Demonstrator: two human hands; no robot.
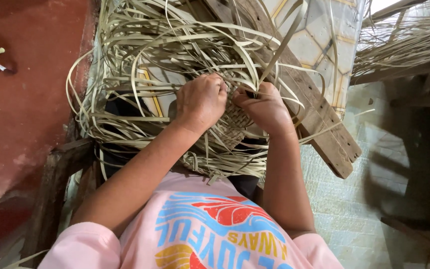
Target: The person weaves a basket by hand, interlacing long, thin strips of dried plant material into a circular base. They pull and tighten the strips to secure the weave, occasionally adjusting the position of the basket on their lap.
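Both fists are closed on pale strips: the left hand [201, 102] and right hand [265, 107] pinch a half-woven mat [235, 122] over the person's lap, beside a wooden plank [324, 134], loose strips [135, 65] fanning outward.

Place: I see a home weaving corner, likely a porch.
Signs: heaps of pale strips [175, 45], worn wooden bench [319, 124], tiled floor [344, 209], red wall [21, 99].
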